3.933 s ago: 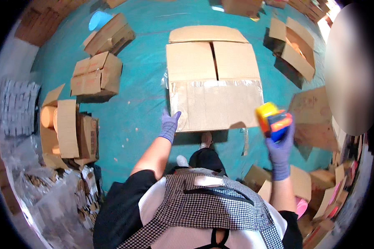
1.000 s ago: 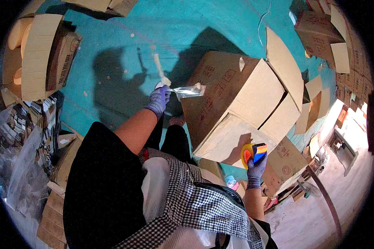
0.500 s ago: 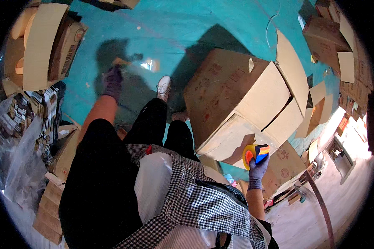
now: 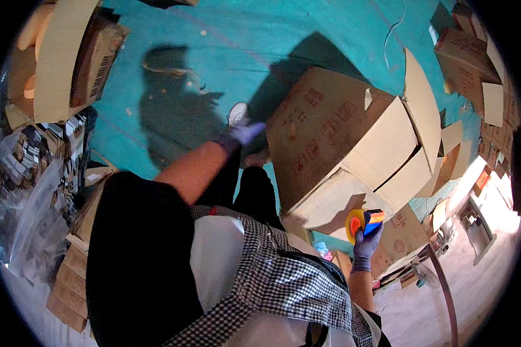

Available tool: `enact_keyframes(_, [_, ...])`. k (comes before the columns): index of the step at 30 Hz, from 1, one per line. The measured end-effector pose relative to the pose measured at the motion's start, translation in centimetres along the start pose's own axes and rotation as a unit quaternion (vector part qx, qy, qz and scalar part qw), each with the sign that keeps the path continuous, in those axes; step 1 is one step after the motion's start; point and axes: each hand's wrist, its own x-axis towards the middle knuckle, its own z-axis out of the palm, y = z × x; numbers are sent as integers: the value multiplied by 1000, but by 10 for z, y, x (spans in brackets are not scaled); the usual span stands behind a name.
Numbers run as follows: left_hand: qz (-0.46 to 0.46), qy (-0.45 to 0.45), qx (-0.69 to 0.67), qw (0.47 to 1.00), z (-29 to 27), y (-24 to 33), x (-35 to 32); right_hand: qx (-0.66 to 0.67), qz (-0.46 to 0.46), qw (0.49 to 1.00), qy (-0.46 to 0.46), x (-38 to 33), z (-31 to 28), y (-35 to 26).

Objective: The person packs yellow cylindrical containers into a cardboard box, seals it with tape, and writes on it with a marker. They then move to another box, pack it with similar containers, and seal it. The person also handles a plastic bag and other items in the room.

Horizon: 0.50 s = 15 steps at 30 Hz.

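Observation:
My right hand [image 4: 366, 246], in a grey-purple glove, grips a tape dispenser [image 4: 373, 221] in blue and orange, loaded with a yellow roll. It is held beside the near side of a large cardboard box [image 4: 324, 127]. My left hand [image 4: 246, 134], also gloved, is a little blurred; its fingers stretch toward the box's left edge with nothing seen in them. Whether the fingertips touch the cardboard I cannot tell. The box lies tilted on the blue-green floor sheet [image 4: 226, 58], one flap [image 4: 419, 110] standing out at its right. A thin tan strip [image 4: 168, 70] lies on the sheet.
At the left stand an open carton [image 4: 63, 63] with peach-coloured things and a plastic-wrapped stack [image 4: 35, 173]. Flattened cardboard [image 4: 69, 283] lies nearer. Another box [image 4: 402, 237] sits behind my right hand. More cartons [image 4: 466, 63] line the right, near a fan [image 4: 425, 274] and a brown pole [image 4: 443, 289].
My left hand has swung right and nearer, from over the floor to the large box's left edge. The small tan thing it held is gone from it. The right hand keeps the tape dispenser.

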Motion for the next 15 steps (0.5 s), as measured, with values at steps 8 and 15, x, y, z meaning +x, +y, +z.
enact_keyframes(8, [-106,66,13,992,190,36,102,-34,-12,999,11,-10,-3,9])
enact_keyframes(15, [27,133,-282,950,103,-46,130,9,-13,1000,18,-8,0,4])
